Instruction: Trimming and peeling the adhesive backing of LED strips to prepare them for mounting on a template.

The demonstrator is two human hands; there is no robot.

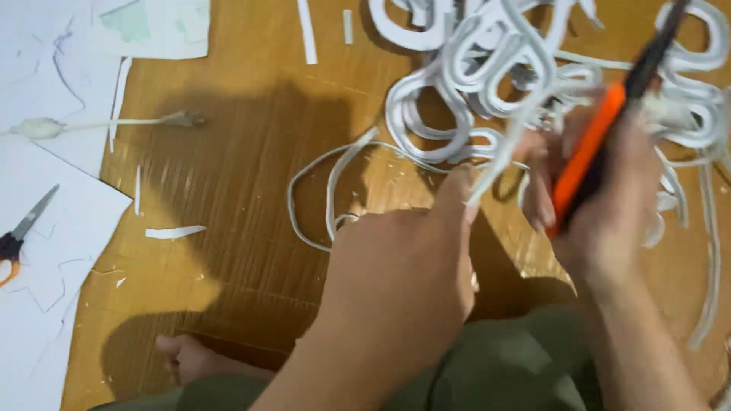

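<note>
My left hand [403,259] is low in the middle of the view, its thumb and fingers pinching a thin white strip [502,156] that runs up into a tangled pile of white curled strips [487,68]. My right hand [609,205] is closed around an orange and black utility knife [601,129], which points up and to the right, just beside the pinched strip. The blade end is blurred and partly out of view. Everything lies on a brown cardboard sheet [244,183].
White paper sheets [46,76] cover the left side, with scissors [19,232] lying on them. A white cable with a plug [114,122] lies across the upper left. Small white offcuts [175,231] are scattered about. My foot [186,358] and green trousers [502,365] are at the bottom.
</note>
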